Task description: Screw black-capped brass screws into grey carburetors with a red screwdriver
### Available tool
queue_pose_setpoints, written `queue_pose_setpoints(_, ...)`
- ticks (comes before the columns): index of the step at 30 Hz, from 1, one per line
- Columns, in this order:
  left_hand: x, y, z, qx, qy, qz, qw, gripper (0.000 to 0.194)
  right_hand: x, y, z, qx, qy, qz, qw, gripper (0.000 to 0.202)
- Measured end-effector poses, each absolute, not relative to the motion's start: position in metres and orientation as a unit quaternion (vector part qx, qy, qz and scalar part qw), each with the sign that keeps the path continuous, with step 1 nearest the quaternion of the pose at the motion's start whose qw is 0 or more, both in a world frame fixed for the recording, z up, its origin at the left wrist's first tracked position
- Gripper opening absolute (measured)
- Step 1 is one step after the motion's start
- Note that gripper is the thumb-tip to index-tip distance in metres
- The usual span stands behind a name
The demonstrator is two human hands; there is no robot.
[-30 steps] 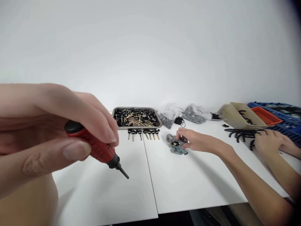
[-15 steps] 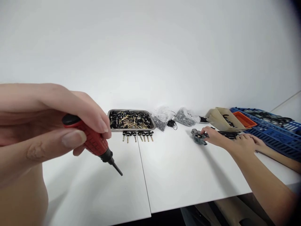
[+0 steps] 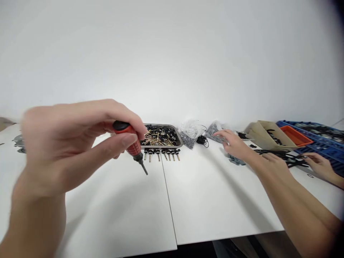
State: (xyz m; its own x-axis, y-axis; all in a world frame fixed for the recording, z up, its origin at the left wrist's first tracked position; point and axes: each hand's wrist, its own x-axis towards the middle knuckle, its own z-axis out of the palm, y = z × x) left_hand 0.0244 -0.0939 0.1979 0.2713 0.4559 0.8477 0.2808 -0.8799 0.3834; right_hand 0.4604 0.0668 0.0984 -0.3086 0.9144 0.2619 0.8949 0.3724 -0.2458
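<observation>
My left hand is close to the camera. Its thumb and fingers pinch the handle of a red and black screwdriver, whose metal tip points down to the right above the white table. My right hand reaches out at the right, back up, fingers apart and blurred, with nothing visible in it. Just below it a grey plastic part lies on the table. Beyond the screwdriver stands a metal tray of brass screws with black knobs. Several such knob screws lie in a row along its near side.
Clear bags of small dark parts and black rings lie along the wall. At right are a cream bin, an orange tray and a blue crate. A co-worker's hands handle black strips there. Grey parts lie far left.
The view has swung slightly left. My left hand has moved right and farther from the camera with the screwdriver. My right hand has let go of the grey part and moved left and up.
</observation>
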Motion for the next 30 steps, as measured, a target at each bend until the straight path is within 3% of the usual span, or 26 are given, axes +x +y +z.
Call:
queue_pose_setpoints(3, 0.033, -0.083, 0.191, 0.843, 0.246, 0.476, 0.042, 0.017, 0.405, 0.073, 0.081, -0.483, -0.823, 0.043, 0.296, 0.046)
queue_pose_setpoints(7, 0.047, -0.064, 0.177, 0.872, 0.319, 0.371, 0.026, 0.013, 0.336, 0.076, 0.04, -0.407, -0.822, 0.058, 0.395, 0.04)
queue_pose_setpoints(14, 0.074, -0.032, 0.142, 0.895, 0.355, 0.239, 0.123, 0.013, 0.308, 0.06, -0.015, -0.358, -0.825, 0.082, 0.431, 0.025)
queue_pose_setpoints(22, 0.078, -0.016, 0.133, 0.895, 0.355, 0.202, 0.177, 0.013, 0.309, 0.059, -0.012, -0.36, -0.809, 0.092, 0.455, 0.027)
queue_pose_setpoints(30, 0.057, -0.019, 0.148, 0.839, 0.461, 0.142, 0.252, 0.015, 0.308, 0.067, -0.024, -0.317, -0.806, 0.084, 0.492, 0.029)
